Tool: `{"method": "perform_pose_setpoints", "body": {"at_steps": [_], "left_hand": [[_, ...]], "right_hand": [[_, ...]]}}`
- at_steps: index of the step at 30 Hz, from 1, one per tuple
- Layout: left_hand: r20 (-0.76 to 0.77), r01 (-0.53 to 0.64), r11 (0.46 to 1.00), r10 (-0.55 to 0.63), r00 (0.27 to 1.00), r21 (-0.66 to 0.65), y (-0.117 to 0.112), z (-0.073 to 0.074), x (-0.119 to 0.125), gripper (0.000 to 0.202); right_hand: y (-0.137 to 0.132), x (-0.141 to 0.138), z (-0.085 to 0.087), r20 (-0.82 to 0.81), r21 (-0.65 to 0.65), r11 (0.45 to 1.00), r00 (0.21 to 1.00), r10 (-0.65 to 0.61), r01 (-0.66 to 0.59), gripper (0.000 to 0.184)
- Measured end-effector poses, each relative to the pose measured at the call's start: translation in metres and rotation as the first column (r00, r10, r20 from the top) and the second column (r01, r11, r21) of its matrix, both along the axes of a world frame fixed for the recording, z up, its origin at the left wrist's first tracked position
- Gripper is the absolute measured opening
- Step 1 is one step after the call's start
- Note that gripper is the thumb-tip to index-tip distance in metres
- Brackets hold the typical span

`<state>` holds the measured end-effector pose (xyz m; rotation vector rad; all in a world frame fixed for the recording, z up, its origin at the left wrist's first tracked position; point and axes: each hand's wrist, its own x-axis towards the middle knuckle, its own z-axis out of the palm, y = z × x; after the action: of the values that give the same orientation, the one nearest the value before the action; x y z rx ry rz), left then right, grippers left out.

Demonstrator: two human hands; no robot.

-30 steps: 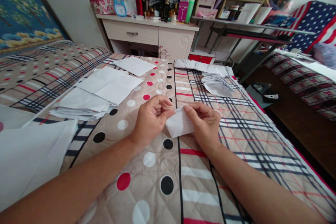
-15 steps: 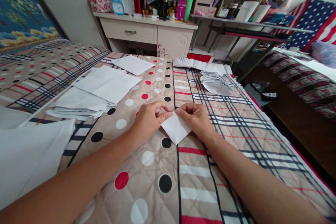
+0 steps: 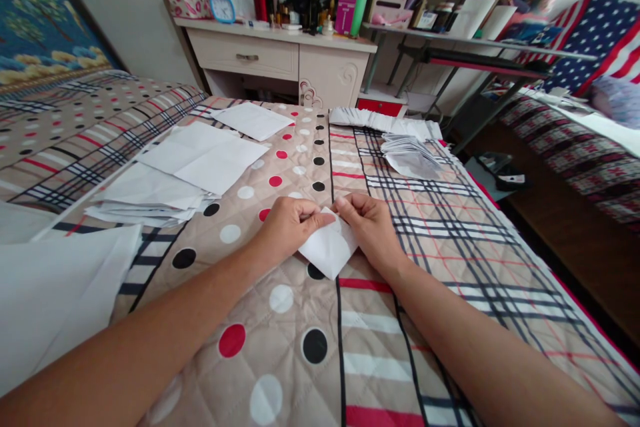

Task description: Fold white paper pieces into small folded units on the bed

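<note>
A small folded piece of white paper (image 3: 331,248) lies between my hands, one corner pointing toward me, over the quilted bedspread (image 3: 280,360). My left hand (image 3: 293,225) pinches its far left edge, thumb on top. On the far right side my right hand (image 3: 367,223) grips the same paper with thumb and bent fingers; the fingertips under it are hidden. To the left sits a stack of white paper sheets (image 3: 150,195), with a larger sheet (image 3: 205,159) on top of it. Another sheet (image 3: 253,121) lies farther back.
Large white sheets (image 3: 55,300) lie at the near left. At the far right of the bed are a fanned pile of folded papers (image 3: 410,155) and a long row of them (image 3: 383,122). Beyond stands a white dresser (image 3: 250,57) with bottles and a blue clock (image 3: 221,7).
The folded paper has shifted slightly left and toward me. My left thumb has slid farther right across its top, and my right thumb has lifted a little.
</note>
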<state>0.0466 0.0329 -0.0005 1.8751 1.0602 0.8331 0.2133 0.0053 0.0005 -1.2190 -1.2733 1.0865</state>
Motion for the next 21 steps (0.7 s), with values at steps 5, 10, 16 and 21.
{"method": "perform_pose_setpoints", "body": {"at_steps": [5,10,16,21], "left_hand": [[0.051,-0.121,0.991,0.117,0.992,0.061,0.0039,0.0023,-0.0055,0.038],[0.048,-0.144,0.987,0.140,0.989,0.077,0.0042,0.0017,-0.0069,0.038],[0.092,-0.165,0.978,0.154,0.984,0.128,0.0028,0.0023,-0.0063,0.037],[0.092,-0.189,0.968,0.176,0.980,0.167,0.0026,0.0026,-0.0070,0.039]], "right_hand": [[0.0030,0.0087,0.0000,-0.075,-0.037,0.996,0.994,0.076,-0.079,0.042],[0.0010,0.0090,-0.0017,0.069,-0.004,0.994,0.992,0.108,-0.108,0.043],[-0.0023,0.0039,-0.0007,0.042,0.009,0.997,0.996,0.079,-0.080,0.044],[-0.0039,0.0020,0.0016,-0.029,0.006,0.998,0.998,0.060,-0.060,0.040]]}}
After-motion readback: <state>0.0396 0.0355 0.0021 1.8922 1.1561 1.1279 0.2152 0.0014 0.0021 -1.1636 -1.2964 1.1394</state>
